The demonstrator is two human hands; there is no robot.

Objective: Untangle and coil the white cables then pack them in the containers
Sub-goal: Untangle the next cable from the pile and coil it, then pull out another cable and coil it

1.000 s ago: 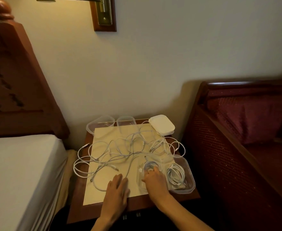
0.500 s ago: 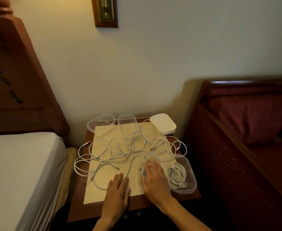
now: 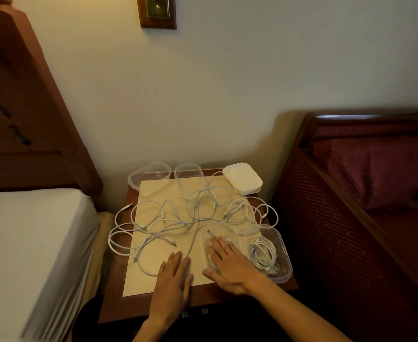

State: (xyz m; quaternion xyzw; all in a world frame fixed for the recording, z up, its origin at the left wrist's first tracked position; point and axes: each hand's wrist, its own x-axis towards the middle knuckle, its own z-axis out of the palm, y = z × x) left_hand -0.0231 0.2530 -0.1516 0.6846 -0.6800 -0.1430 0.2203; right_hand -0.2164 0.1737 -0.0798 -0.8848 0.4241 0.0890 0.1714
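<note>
Fingers (image 3: 221, 245) of the right hand (image 3: 230, 265) lay straight and spread, pressing flat on a coiled white cable inside a clear oval plastic container (image 3: 237, 239) at the near right of the small dark wooden bench (image 3: 111, 304). Fingers of the left hand (image 3: 172, 280) were also straight and together, resting flat on the cream paper sheet (image 3: 153, 193) that covered the bench, just left of that container, gripping nothing.

Just right of the pressed container sat a clear rectangular plastic container (image 3: 283, 245) holding a second coiled white cable (image 3: 263, 255). A loose tangle of white cables (image 3: 190, 213) sprawled across the middle of the sheet, with loops spilling over the bench's left and right edges; one strand curved near to the left hand. Along the far edge stood two empty clear plastic containers (image 3: 151, 172), and to their right a stack of white lids (image 3: 243, 178).

A white-sheeted bed (image 3: 30, 243) lay left of the bench; a dark red upholstered seat (image 3: 375, 181) stood to its right.
</note>
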